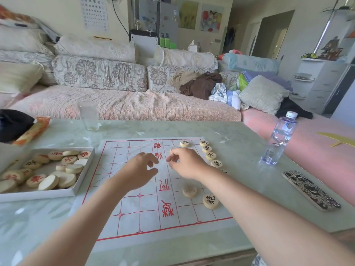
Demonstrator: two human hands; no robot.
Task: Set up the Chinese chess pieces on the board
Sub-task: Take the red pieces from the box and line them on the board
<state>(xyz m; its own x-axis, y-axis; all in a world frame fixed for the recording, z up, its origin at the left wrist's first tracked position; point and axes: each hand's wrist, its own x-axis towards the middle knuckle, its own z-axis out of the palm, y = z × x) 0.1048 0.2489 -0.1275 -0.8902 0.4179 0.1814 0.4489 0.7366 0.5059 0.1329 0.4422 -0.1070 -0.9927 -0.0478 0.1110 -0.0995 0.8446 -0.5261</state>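
Held left hand [139, 170] loosely curled, empty, above white red-gridded paper board [134, 208] on pale green desk [57, 217]. Held right hand [187, 164] pinched beside it; could not tell whether grasping anything.

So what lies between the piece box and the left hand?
Only a bare stretch of the xiangqi board, no pieces, between piece box and left hand, in the head view.

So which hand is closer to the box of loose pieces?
Left. The left hand is over the middle of the board, to the right of the box; the right hand is further right again, beyond the left hand.
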